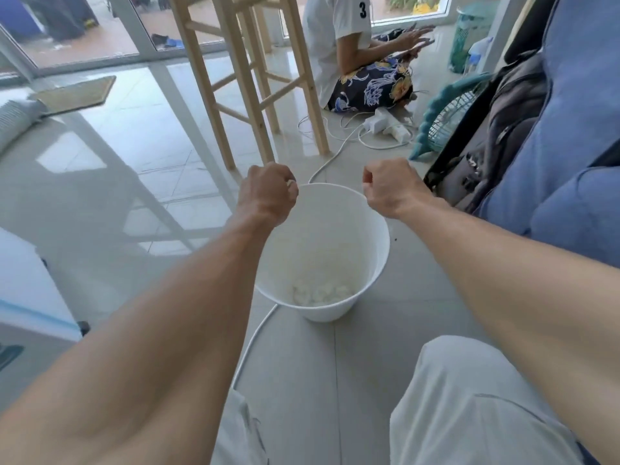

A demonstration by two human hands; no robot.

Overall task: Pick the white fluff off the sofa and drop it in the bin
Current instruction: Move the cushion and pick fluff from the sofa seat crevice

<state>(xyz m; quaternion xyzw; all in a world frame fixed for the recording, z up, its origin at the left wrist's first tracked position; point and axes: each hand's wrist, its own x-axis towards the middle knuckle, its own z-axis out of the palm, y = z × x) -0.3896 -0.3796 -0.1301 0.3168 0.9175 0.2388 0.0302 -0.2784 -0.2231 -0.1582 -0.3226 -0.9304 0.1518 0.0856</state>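
White fluff [292,182] pinched in left hand [268,193] fingers over bin [379,250]; right hand [389,189] fingers curled, contents hidden.

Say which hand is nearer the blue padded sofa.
Right. The right hand is at the white plastic bin's rim on the blue padded sofa's side; the left hand is at the opposite rim.

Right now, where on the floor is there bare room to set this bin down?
Bare tiles lie left of the bin, between the stool legs and the doormat. A narrower strip runs between bin and sofa. Beyond it is crowded: white cable, power strip, fan.
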